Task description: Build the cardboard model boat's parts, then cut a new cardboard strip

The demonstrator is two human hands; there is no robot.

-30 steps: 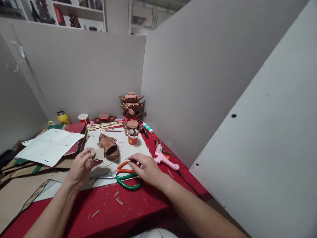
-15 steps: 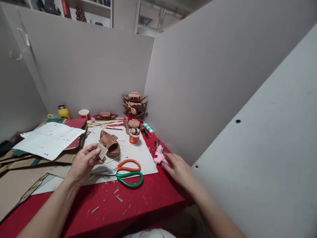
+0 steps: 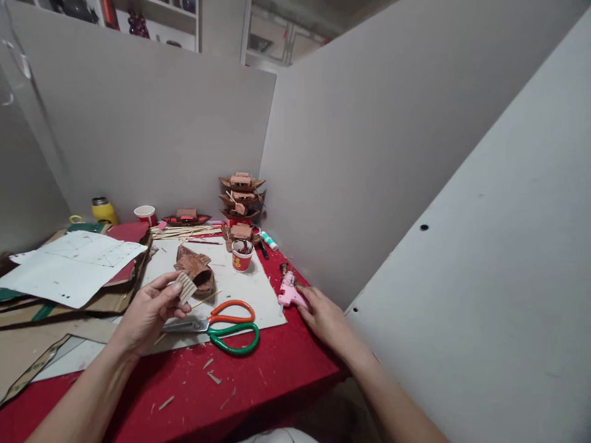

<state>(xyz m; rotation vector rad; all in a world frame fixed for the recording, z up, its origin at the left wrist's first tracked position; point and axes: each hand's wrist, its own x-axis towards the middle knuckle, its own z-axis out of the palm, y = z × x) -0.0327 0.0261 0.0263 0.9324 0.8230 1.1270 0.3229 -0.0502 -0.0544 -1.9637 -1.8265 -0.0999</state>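
Between the thumb and fingers of my left hand (image 3: 154, 307) is a small piece of corrugated cardboard (image 3: 186, 288). Just behind it a brown model boat (image 3: 196, 271) with an arched cover rests on a white board (image 3: 270, 301). My right hand (image 3: 323, 314) has its fingers closed around the handle of a pink hot glue gun (image 3: 290, 291) at the table's right side. The glue gun still lies on the red cloth. Scissors (image 3: 233, 326) with one orange and one green handle lie between my hands, their blades partly behind my left hand.
Finished model boats (image 3: 242, 197) are stacked at the back corner, near a paper cup (image 3: 242, 257) with brown stuff inside. Thin sticks (image 3: 184, 232) lie behind the board. Cardboard and paper sheets (image 3: 76, 264) pile up on the left. Grey panels (image 3: 369, 154) wall in the table.
My right hand has closed in on the glue gun and taken its handle. The left hand keeps the cardboard piece. The whole view has shifted slightly, so things appear further left.
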